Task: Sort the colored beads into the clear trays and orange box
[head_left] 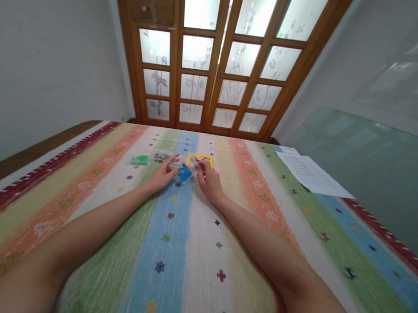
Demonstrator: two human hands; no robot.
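Observation:
Toward the far end of the table, my left hand [163, 175] has its thumb and fingers closed at the left edge of a small clear plastic bag with blue pieces [184, 174]. My right hand [209, 180] pinches the upper right side of the same clear plastic, where something yellowish shows through. Exactly where the fingertips grip is too small to make out. Just behind my right hand lies a flat yellow item with red print [208, 160], partly covered. Left of my left hand are a clear bag with dark pieces [160, 156] and a clear bag with green pieces [139, 160].
A striped, patterned tablecloth [160, 284] covers the long table. White printed paper sheets [311, 174] lie at the far right. A pale glass panel [381, 175] stands along the right edge. Wooden doors with glass panes [218, 49] rise beyond the table, between white walls.

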